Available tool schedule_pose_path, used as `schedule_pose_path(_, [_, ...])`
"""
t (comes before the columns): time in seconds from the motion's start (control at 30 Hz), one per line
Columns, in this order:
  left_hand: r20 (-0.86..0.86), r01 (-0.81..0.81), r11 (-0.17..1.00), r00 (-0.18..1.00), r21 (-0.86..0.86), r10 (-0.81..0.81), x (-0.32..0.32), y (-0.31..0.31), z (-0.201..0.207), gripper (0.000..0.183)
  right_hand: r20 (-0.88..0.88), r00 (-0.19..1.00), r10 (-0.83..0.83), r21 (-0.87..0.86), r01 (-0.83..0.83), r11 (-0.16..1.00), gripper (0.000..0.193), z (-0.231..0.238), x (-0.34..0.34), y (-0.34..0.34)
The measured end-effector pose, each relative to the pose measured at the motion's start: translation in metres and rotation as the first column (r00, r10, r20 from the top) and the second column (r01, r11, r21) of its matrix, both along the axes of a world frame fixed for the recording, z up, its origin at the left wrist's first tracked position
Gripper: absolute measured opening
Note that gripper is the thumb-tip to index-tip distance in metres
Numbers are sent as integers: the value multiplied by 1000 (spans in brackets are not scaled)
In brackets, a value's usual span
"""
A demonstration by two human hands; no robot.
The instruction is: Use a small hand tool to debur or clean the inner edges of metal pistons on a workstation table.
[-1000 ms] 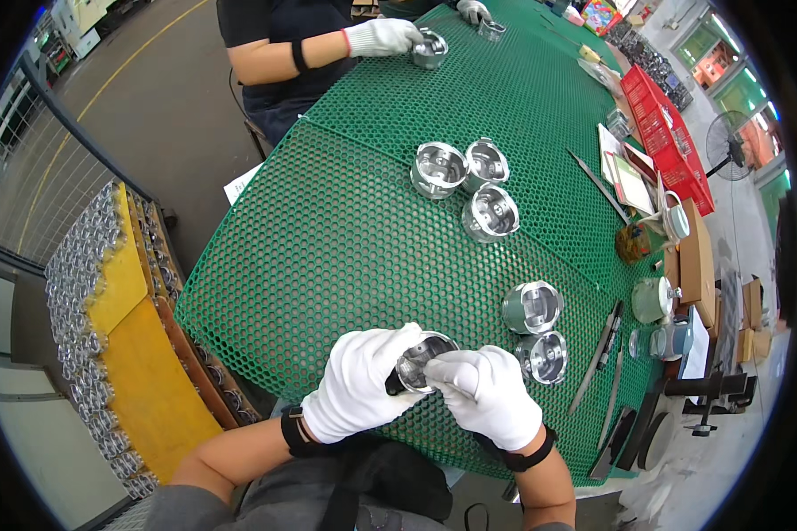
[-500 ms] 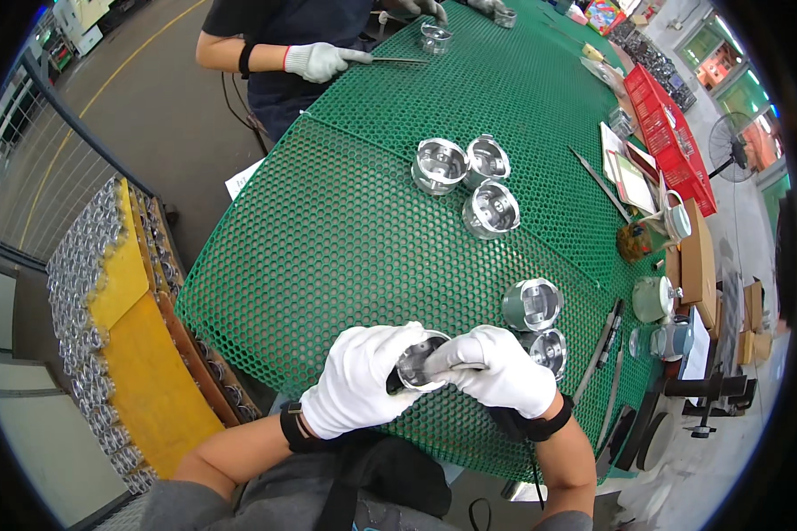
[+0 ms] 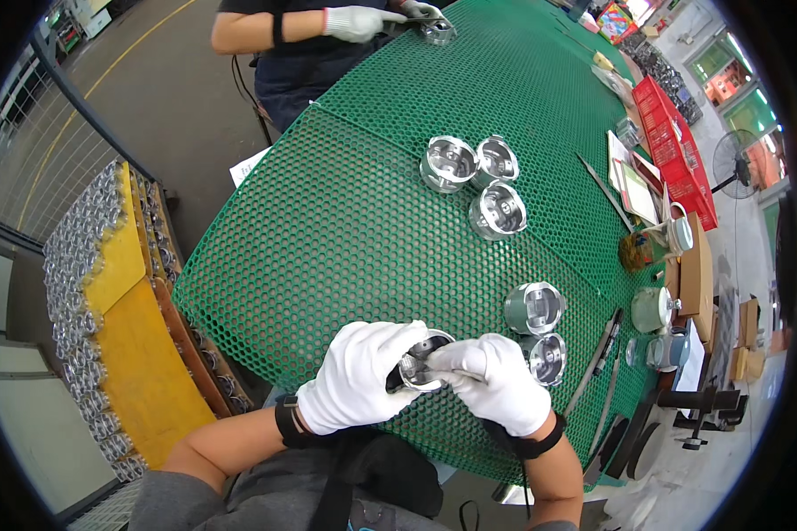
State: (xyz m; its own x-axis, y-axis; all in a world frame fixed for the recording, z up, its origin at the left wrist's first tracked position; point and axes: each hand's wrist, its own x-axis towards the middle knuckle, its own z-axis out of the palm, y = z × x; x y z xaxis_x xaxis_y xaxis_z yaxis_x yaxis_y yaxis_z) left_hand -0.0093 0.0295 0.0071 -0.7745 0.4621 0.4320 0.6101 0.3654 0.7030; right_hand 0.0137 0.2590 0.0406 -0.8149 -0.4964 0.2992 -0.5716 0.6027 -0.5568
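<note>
My white-gloved left hand [image 3: 359, 376] is wrapped round a shiny metal piston [image 3: 415, 363] and keeps its hollow end turned up. Over that opening, the gloved right hand [image 3: 502, 382] has its fingers pinched together at the piston's inside. Whatever the pinch holds, if anything, is hidden by the fingers. Two more pistons stand just beyond my right hand, the farther piston [image 3: 535, 307] and the nearer piston [image 3: 547, 357] side by side. Farther off, a group of three pistons [image 3: 448, 163] sits on the green mat [image 3: 328, 239].
Across the table a co-worker's gloved hand [image 3: 354, 24] works with a long thin tool at another piston [image 3: 438, 33]. Rods lie to the right beside a black marker [image 3: 607, 345], jars and a red crate [image 3: 673, 155]. At left stands a yellow-topped stack [image 3: 150, 380] with many pistons.
My right hand has shifted slightly at the opening of the piston, its fingers still pinched. The co-worker's hands have come together over their piston with the thin tool. The view has moved slightly.
</note>
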Motion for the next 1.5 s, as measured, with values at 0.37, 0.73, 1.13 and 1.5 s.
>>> schedule_pose_path(0.37, [122, 205, 979, 972, -7, -203, -8, -8, 1, 75, 316, 935, 161, -10, -167, 986, 11, 23, -33, 11])
schedule_pose_path(0.73, [158, 234, 972, 960, -5, -230, -11, -9, 0, 73, -179, 978, -112, 199, 147, 969, 29, -4, 29, -12])
schedule_pose_path(1.13, [155, 237, 971, 961, -24, -230, -10, -10, 0, 73, 24, 993, 120, 178, -122, 976, 19, 15, -10, 4])
schedule_pose_path(1.5, [91, 205, 979, 975, -1, -204, -8, -7, -3, 77, 110, 993, 36, -55, -30, 998, 14, 8, 3, 5])
